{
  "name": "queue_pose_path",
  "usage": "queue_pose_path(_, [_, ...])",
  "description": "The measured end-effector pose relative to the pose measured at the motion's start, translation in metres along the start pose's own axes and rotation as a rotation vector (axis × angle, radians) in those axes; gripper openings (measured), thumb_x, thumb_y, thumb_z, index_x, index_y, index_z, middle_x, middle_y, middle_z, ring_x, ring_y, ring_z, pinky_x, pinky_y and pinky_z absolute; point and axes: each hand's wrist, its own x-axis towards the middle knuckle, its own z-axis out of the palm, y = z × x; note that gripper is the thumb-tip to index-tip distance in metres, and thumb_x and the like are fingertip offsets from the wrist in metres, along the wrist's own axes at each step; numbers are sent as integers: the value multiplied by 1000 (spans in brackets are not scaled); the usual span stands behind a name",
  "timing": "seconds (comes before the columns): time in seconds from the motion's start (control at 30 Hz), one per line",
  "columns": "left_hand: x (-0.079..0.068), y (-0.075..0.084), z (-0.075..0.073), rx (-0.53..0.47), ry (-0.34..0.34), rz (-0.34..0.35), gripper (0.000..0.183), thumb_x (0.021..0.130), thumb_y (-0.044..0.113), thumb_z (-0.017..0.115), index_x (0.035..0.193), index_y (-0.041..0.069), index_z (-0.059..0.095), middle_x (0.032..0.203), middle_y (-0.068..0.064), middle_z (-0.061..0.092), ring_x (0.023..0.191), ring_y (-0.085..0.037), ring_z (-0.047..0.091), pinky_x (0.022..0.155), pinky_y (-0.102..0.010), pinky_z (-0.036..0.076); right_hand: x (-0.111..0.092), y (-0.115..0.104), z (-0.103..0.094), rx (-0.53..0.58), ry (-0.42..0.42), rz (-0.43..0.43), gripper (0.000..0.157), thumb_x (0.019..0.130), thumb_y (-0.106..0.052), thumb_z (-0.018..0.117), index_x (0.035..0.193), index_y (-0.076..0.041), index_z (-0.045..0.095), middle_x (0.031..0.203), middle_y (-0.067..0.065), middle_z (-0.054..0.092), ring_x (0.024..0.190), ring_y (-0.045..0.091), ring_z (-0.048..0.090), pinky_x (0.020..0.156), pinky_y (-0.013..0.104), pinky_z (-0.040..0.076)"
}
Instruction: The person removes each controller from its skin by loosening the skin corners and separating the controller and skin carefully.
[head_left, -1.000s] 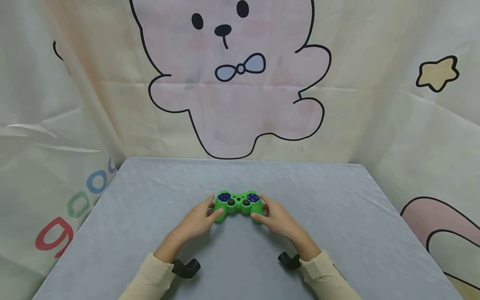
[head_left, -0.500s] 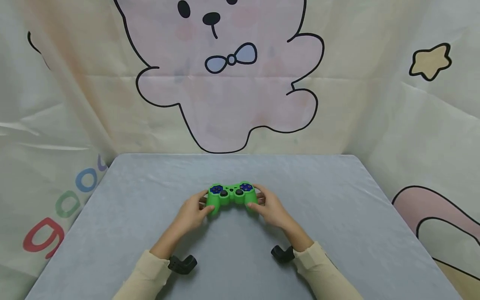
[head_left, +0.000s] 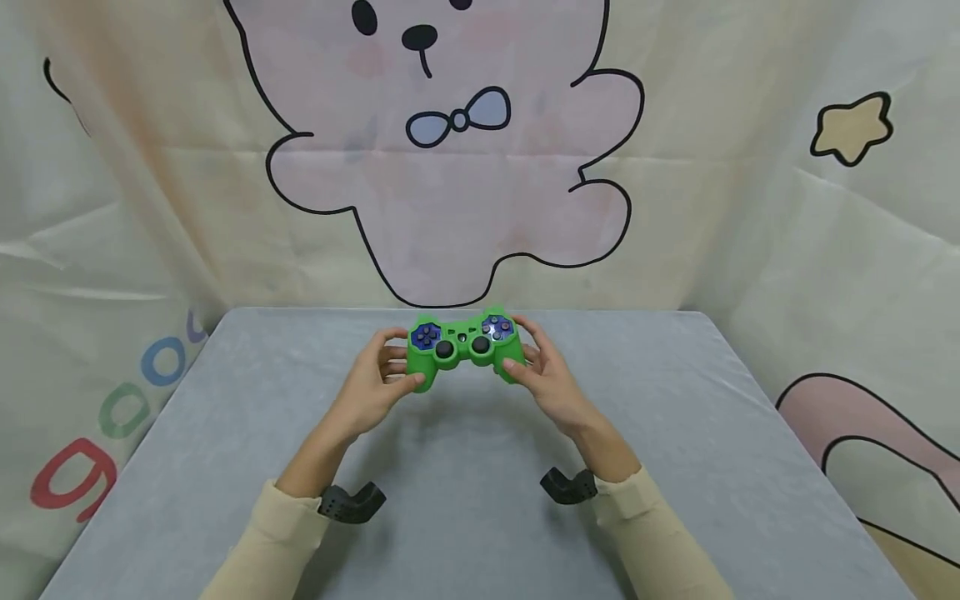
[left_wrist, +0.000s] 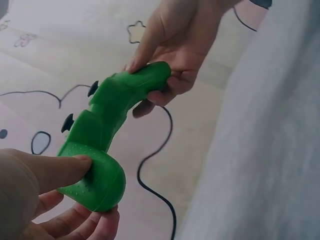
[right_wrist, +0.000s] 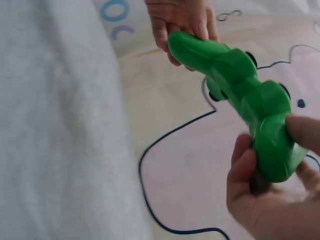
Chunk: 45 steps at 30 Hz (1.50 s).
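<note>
A green game controller with dark blue button pads and two black thumbsticks is held above the table, its face turned toward the head camera. My left hand grips its left handle, thumb on the front and fingers behind. On the other side my right hand grips the right handle the same way. The left wrist view shows the left thumb pressing the dotted grip of the controller. In the right wrist view the smooth handle end of the controller sits between right thumb and fingers.
A table with a pale grey-blue cloth lies beneath the hands. Behind it hangs a cream curtain printed with a bear, with further printed cloth at both sides. Each wrist carries a black camera mount.
Both hands have lifted the controller off the tabletop, raising it higher in the head view. Its face is tilted more toward the camera. The head view has shifted slightly.
</note>
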Motion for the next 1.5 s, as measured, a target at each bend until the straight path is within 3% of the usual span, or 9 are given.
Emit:
queue_pose_path(0.2, [-4, 9, -5, -30, 10, 54, 64, 87, 8, 70, 140, 19, 35, 127, -14, 58, 109, -27, 64, 89, -30, 55, -2, -10, -2, 15, -111, -23, 67, 101, -14, 50, 152, -33, 11, 114, 4, 62, 99, 18, 65, 82, 29, 54])
queue_pose_path(0.43, [-10, 14, -7, 14, -20, 158, 62, 86, 7, 71, 137, 21, 38, 123, -11, 61, 103, -23, 63, 91, -35, 52, -12, -12, -4, -17, -163, -48, 68, 101, -10, 48, 152, -33, 9, 111, 3, 63, 91, 13, 63, 77, 28, 53])
queue_pose_path(0.63, [-14, 12, -9, 21, 9, 253, 63, 84, 8, 74, 136, 22, 41, 123, -8, 62, 109, -19, 60, 87, -25, 51, -16, -17, -3, -30, -212, -44, 45, 101, -12, 50, 143, -10, 36, 112, 0, 65, 93, 9, 63, 80, 27, 55])
queue_pose_path(0.77, [-16, 10, -11, 21, 20, 285, 62, 83, 8, 75, 134, 23, 43, 122, -7, 63, 108, -16, 61, 86, -24, 52, -16, -17, -1, -68, -232, -25, 36, 101, -17, 50, 134, -3, 45, 107, 1, 68, 90, 10, 64, 81, 28, 55])
queue_pose_path(0.87, [-16, 9, -11, 8, 12, 294, 61, 83, 8, 75, 133, 22, 44, 121, -7, 63, 106, -14, 61, 85, -24, 52, -16, -16, 0, -65, -217, -49, 40, 102, -16, 48, 140, -8, 38, 107, 1, 66, 89, 12, 64, 80, 30, 55])
queue_pose_path(1.07, [-17, 8, -8, -36, -7, 295, 59, 83, 8, 75, 132, 20, 44, 119, -9, 64, 101, -11, 63, 84, -25, 53, -17, -13, 4, -79, -97, -148, 67, 102, -11, 47, 152, -32, 8, 105, 2, 64, 86, 13, 63, 71, 29, 54])
queue_pose_path(1.3, [-18, 7, -8, -60, -15, 287, 60, 84, 5, 73, 133, 19, 42, 120, -9, 63, 104, -8, 62, 84, -25, 52, -18, -13, 5, -58, -122, -220, 76, 99, -3, 49, 155, -25, 2, 117, 3, 57, 92, 10, 61, 61, 38, 57])
queue_pose_path(1.5, [-17, 7, -10, -74, -37, 292, 54, 88, 7, 70, 133, 18, 42, 123, -10, 62, 108, -7, 61, 86, -24, 51, -16, -11, 5, -45, -116, -223, 76, 98, -2, 52, 155, -26, 8, 112, 3, 60, 79, 10, 59, 58, 35, 56])
